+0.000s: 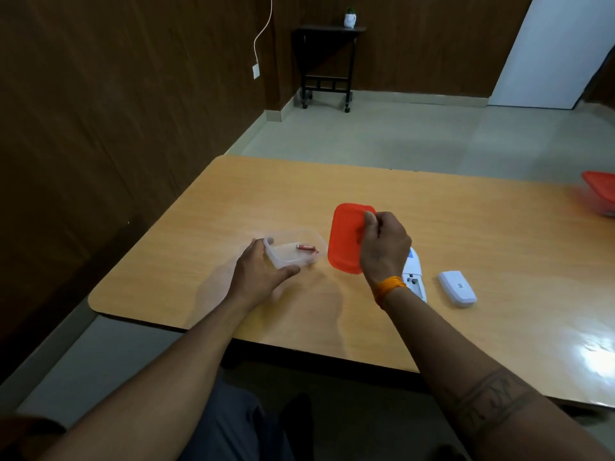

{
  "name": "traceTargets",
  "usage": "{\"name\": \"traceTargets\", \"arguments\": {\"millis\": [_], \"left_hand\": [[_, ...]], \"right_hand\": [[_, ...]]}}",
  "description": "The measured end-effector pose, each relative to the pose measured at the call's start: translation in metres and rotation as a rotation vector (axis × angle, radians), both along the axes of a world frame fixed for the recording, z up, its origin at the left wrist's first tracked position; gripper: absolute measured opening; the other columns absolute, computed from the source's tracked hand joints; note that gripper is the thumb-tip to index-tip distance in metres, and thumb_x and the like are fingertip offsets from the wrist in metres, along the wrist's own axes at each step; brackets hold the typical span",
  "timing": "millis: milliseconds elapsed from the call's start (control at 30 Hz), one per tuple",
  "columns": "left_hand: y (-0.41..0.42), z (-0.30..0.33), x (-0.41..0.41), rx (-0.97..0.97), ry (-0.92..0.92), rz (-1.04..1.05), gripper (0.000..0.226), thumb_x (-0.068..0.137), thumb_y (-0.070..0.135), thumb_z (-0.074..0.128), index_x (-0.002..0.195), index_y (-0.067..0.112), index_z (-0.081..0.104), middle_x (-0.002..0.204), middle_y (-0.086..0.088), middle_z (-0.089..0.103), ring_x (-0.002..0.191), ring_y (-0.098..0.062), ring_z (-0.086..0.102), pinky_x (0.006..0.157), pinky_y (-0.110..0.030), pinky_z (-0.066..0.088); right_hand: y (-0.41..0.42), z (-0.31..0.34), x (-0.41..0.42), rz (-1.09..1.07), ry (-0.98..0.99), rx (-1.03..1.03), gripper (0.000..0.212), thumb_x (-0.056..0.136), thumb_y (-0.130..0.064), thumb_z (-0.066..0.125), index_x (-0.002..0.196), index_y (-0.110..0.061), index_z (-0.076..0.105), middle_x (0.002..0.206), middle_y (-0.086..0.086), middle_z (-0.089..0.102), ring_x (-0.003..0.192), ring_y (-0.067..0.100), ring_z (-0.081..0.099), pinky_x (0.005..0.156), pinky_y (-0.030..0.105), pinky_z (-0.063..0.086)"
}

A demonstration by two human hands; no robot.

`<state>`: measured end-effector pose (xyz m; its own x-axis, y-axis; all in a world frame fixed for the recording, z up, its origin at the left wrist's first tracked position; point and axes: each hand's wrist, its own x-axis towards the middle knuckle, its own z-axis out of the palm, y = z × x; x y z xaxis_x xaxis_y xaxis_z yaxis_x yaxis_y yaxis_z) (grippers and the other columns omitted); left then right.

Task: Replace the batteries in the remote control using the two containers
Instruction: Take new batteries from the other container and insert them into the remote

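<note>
A clear plastic container (311,242) stands open on the wooden table (466,234), with red batteries (307,248) lying inside. My left hand (261,272) grips its near left corner. My right hand (382,247) pinches the orange lid (346,237) and holds it tilted just right of the container. The white remote control (414,277) lies behind my right wrist with its battery bay exposed, mostly hidden. Its white battery cover (457,288) lies to the right. A second container with an orange lid (600,194) sits at the far right edge.
The table's near edge runs close to my lap. A dark wooden wall is on the left. A small black side table (327,64) stands against the far wall, beyond open floor.
</note>
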<state>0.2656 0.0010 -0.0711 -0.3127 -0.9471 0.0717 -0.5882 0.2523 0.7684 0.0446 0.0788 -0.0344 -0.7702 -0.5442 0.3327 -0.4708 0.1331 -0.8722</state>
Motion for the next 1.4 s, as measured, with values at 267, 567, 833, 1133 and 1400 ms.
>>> {"name": "traceTargets", "arguments": {"millis": [267, 567, 833, 1133, 1400], "left_hand": [[-0.001, -0.002, -0.009, -0.055, -0.266, 0.040, 0.095, 0.076, 0.060, 0.083, 0.146, 0.007, 0.047, 0.158, -0.014, 0.047, 0.160, -0.032, 0.019, 0.124, -0.045, 0.027], [-0.010, -0.004, -0.005, -0.023, -0.413, 0.037, 0.115, 0.071, 0.075, 0.076, 0.161, 0.015, 0.034, 0.173, -0.013, 0.022, 0.162, -0.033, 0.010, 0.130, -0.046, 0.010], [-0.013, -0.002, -0.005, 0.007, -0.477, 0.014, 0.121, 0.070, 0.079, 0.074, 0.163, 0.015, 0.028, 0.175, -0.011, 0.013, 0.162, -0.032, 0.006, 0.130, -0.049, 0.009], [-0.015, -0.002, -0.005, -0.003, -0.494, 0.000, 0.123, 0.070, 0.082, 0.071, 0.163, 0.015, 0.025, 0.175, -0.012, 0.013, 0.162, -0.032, 0.006, 0.129, -0.049, 0.009], [-0.013, 0.003, -0.005, -0.001, -0.501, -0.010, 0.126, 0.070, 0.082, 0.071, 0.164, 0.014, 0.023, 0.175, -0.011, 0.012, 0.162, -0.031, 0.007, 0.129, -0.049, 0.009]], "right_hand": [[0.010, -0.032, -0.009, 0.062, -0.081, 0.279, 0.036, 0.103, -0.038, 0.058, 0.096, -0.007, 0.075, 0.094, 0.012, 0.074, 0.094, 0.033, 0.067, 0.073, 0.030, 0.040], [0.019, -0.036, 0.000, 0.157, 0.075, 0.468, 0.027, 0.094, -0.036, 0.062, 0.101, -0.014, 0.076, 0.098, 0.006, 0.076, 0.094, 0.029, 0.068, 0.076, 0.033, 0.050], [0.003, -0.024, 0.007, 0.298, 0.470, 0.370, 0.029, 0.094, -0.040, 0.068, 0.110, -0.016, 0.071, 0.103, 0.006, 0.068, 0.100, 0.028, 0.062, 0.080, 0.039, 0.051], [-0.073, 0.015, 0.033, 0.608, 0.858, 0.720, 0.026, 0.088, -0.024, 0.073, 0.113, -0.022, 0.075, 0.115, 0.007, 0.074, 0.106, 0.033, 0.068, 0.077, 0.034, 0.050], [-0.086, 0.008, 0.040, 0.593, 0.925, 0.803, 0.020, 0.087, -0.014, 0.070, 0.106, -0.014, 0.076, 0.109, 0.015, 0.073, 0.096, 0.039, 0.070, 0.074, 0.036, 0.055]]}}
